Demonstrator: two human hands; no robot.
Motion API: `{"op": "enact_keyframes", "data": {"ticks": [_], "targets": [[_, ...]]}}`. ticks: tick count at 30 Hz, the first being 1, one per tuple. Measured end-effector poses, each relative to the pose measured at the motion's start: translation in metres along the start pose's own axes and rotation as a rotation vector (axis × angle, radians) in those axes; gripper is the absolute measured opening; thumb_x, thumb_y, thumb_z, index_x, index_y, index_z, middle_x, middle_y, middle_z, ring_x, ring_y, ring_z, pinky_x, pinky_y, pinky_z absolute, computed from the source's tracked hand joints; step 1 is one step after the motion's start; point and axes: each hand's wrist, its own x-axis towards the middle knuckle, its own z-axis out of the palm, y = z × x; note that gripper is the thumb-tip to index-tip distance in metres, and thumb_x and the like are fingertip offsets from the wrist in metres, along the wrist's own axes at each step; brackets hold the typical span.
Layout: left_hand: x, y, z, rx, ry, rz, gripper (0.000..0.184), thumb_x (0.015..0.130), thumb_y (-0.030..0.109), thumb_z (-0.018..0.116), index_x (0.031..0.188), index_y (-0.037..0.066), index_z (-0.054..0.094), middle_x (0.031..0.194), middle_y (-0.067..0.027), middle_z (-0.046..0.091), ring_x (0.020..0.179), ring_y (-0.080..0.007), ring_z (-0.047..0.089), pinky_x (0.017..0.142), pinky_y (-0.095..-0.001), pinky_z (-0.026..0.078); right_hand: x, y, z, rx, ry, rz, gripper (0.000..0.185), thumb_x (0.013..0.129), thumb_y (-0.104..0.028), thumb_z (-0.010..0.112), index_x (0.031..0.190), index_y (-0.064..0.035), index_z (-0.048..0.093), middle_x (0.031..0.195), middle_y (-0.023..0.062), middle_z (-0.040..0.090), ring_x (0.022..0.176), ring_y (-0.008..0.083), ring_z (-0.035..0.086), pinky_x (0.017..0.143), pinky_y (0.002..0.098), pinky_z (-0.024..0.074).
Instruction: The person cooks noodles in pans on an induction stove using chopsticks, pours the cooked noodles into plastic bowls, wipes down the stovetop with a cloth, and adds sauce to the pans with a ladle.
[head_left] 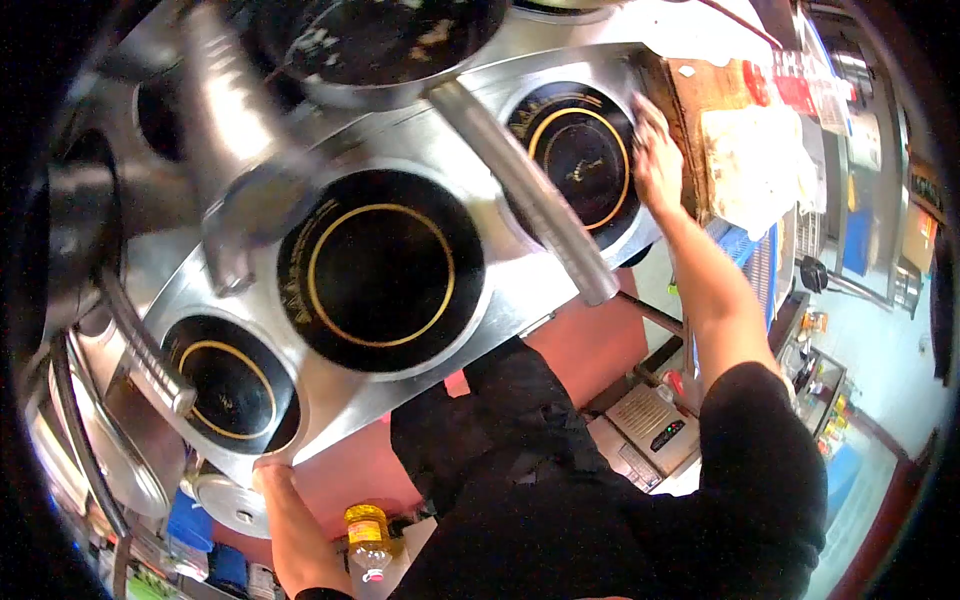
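My right hand (656, 165) rests at the right edge of the steel cooktop, beside the far-right round black hob (585, 165). Its fingers look stretched along the edge and are slightly blurred; I see nothing held in them. My left hand (272, 468) is at the cooktop's front left edge, below the small left hob (228, 390), with its fingers mostly hidden. Between them lies the larger middle hob (380, 270), a gold ring marked on its black glass. A dark wok (395, 45) stands at the back, its steel handle (530, 190) reaching over the right hob.
A blurred steel handle (235, 110) juts over the back left. Pans with handles (150, 345) crowd the left side. A wooden board (712, 90) with a white cloth-like item (755, 165) lies at right. An oil bottle (368, 540) stands below, near my left forearm.
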Motion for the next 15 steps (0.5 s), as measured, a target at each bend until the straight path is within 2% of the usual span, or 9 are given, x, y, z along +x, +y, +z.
{"op": "enact_keyframes", "data": {"ticks": [1,2,3,5,6,9,11,12,15], "targets": [[-0.004,0.001,-0.003,-0.079,0.017,-0.012,0.040,0.085,0.046,0.056,0.104,0.016,0.074,0.107,-0.0038,0.072,0.099,-0.0194,0.069,0.082,-0.0334,0.052,-0.020,-0.031,-0.007,-0.046,-0.003,0.263,0.029,0.083,-0.001,0.047,0.108,0.0019,0.062,0.132,0.0193,0.056,0.122,0.0331,0.055,0.104,0.0353,0.0422],[-0.017,0.004,-0.008,-0.150,0.045,-0.018,0.040,0.086,0.047,0.056,0.103,0.016,0.075,0.106,-0.0038,0.073,0.098,-0.0193,0.069,0.081,-0.0335,0.052,-0.083,-0.009,0.005,-0.374,-0.043,0.342,0.024,0.087,-0.011,0.052,0.106,-0.0041,0.064,0.116,0.0174,0.063,0.108,0.0352,0.060,0.094,0.0420,0.0470],[-0.046,0.009,-0.024,-0.142,0.071,-0.020,0.047,0.077,0.051,0.067,0.107,0.014,0.073,0.112,-0.0039,0.071,0.105,-0.0193,0.067,0.083,-0.0328,0.054,-0.102,-0.021,0.007,-0.324,0.066,0.396,0.026,0.087,-0.011,0.051,0.106,-0.0012,0.066,0.130,0.0183,0.058,0.118,0.0349,0.056,0.101,0.0407,0.0443],[-0.049,0.002,-0.010,-0.095,0.210,0.051,0.043,0.084,0.051,0.055,0.106,0.019,0.074,0.110,-0.0013,0.072,0.105,-0.0159,0.067,0.082,-0.0341,0.054,-0.135,-0.058,0.023,-0.511,-0.078,0.913,0.033,0.091,-0.018,0.052,0.119,-0.0025,0.060,0.130,0.0186,0.057,0.119,0.0379,0.051,0.101,0.0471,0.0400],[-0.025,0.001,-0.016,-0.112,-0.015,0.017,0.036,0.084,0.046,0.057,0.105,0.022,0.075,0.110,0.0008,0.072,0.104,-0.0145,0.068,0.081,-0.0339,0.054,-0.156,-0.083,0.034,-0.525,0.143,0.550,0.039,0.092,-0.019,0.051,0.127,-0.0036,0.054,0.130,0.0196,0.055,0.122,0.0369,0.049,0.103,0.0473,0.0372],[-0.026,-0.008,-0.012,-0.116,0.036,0.091,0.026,0.084,0.032,0.061,0.105,0.025,0.074,0.112,0.0048,0.071,0.103,-0.0113,0.065,0.079,-0.0310,0.053,-0.115,-0.226,0.041,-0.234,0.045,0.678,0.036,0.094,-0.012,0.049,0.128,0.0003,0.051,0.131,0.0244,0.053,0.118,0.0433,0.051,0.103,0.0485,0.0374],[0.011,-0.012,0.013,-0.019,0.121,0.156,0.031,0.079,0.028,0.067,0.110,0.026,0.072,0.116,0.0042,0.069,0.109,-0.0146,0.064,0.083,-0.0314,0.053,-0.116,-0.274,0.057,-0.153,0.119,0.308,0.037,0.091,-0.007,0.048,0.127,0.0013,0.050,0.133,0.0249,0.051,0.122,0.0428,0.050,0.104,0.0462,0.0370],[0.002,-0.012,0.008,0.004,0.139,0.184,0.034,0.078,0.025,0.069,0.112,0.027,0.071,0.117,0.0040,0.069,0.111,-0.0145,0.063,0.085,-0.0308,0.053,-0.119,-0.297,0.068,-0.180,0.103,0.260,0.035,0.089,-0.004,0.047,0.124,0.0000,0.050,0.130,0.0225,0.054,0.108,0.0369,0.056,0.096,0.0440,0.0430],[-0.010,-0.018,0.005,0.048,0.145,0.263,0.031,0.086,0.023,0.058,0.114,0.023,0.071,0.118,0.0005,0.068,0.110,-0.0152,0.064,0.084,-0.0288,0.053,-0.109,-0.374,0.097,0.154,-0.109,0.345,0.042,0.086,-0.007,0.054,0.128,-0.0045,0.052,0.128,0.0243,0.052,0.115,0.0408,0.051,0.099,0.0487,0.0391]]}}
